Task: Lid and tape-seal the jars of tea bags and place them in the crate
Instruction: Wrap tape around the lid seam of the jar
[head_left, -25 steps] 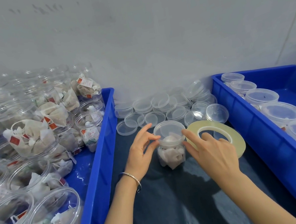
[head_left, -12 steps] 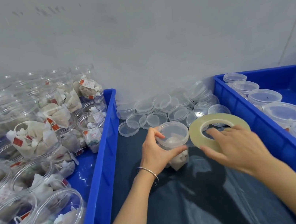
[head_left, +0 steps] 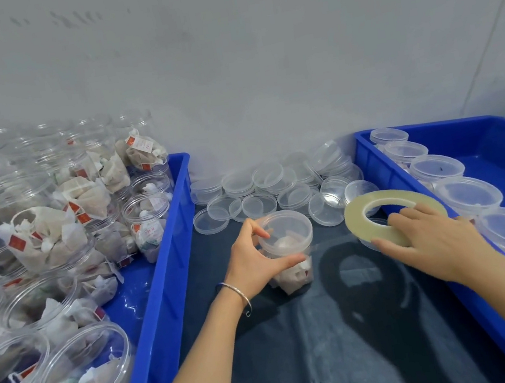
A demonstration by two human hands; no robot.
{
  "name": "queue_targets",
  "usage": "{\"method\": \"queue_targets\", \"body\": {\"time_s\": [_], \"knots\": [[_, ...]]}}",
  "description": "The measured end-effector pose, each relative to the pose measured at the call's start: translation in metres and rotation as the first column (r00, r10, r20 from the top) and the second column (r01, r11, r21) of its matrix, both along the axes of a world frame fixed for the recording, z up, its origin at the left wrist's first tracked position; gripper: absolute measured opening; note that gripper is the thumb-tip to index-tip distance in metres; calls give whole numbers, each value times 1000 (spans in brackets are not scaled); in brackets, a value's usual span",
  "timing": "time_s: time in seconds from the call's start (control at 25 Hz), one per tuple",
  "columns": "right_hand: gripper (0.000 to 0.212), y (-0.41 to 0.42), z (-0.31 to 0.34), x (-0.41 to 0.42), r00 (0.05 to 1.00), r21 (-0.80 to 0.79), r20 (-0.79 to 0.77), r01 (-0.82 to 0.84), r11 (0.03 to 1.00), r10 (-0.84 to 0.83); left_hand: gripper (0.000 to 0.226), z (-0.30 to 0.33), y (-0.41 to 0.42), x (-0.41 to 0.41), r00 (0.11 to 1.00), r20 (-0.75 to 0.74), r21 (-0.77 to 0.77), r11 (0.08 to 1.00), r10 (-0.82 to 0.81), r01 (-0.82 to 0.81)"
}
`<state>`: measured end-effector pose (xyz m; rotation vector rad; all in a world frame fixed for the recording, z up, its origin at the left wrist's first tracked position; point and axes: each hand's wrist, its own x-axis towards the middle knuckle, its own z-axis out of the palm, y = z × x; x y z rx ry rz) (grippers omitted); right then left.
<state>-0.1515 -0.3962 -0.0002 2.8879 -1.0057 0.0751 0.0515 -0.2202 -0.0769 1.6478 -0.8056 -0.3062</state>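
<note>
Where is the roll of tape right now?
In the head view, the tape roll is right of centre, held tilted by the right hand, between the lidded jar and the right blue crate.

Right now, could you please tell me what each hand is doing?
Left hand: closed around the lidded jar of tea bags.
Right hand: holding the tape roll, fingers over its near edge.
</note>
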Motion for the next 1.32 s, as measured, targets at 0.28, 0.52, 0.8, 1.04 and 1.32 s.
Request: {"method": "queue_targets", "body": {"time_s": [0.28, 0.52, 0.8, 1.04, 1.32], "knots": [[40, -13, -15, 43, 988, -147, 156, 28, 989, -5, 63, 1, 9, 3, 993, -52, -8, 994, -106, 105], [53, -8, -23, 71, 987, -139, 162, 42, 989, -19, 62, 4, 11, 2, 986, -80, -20, 989, -145, 144], [57, 10, -28, 103, 980, -51, 181, -73, 996, 82, 61, 10, 16, 3, 975, -112, 5, 981, -190, 192], [56, 12, -30, 101, 973, -19, 175, -146, 989, 147, 76, 21, 22, 3, 952, -136, 90, 953, -276, 289], [49, 19, -35, 89, 968, 55, 246, -58, 997, 43, 73, 20, 32, -12, 999, 32, 114, 993, -10, 7]]}}
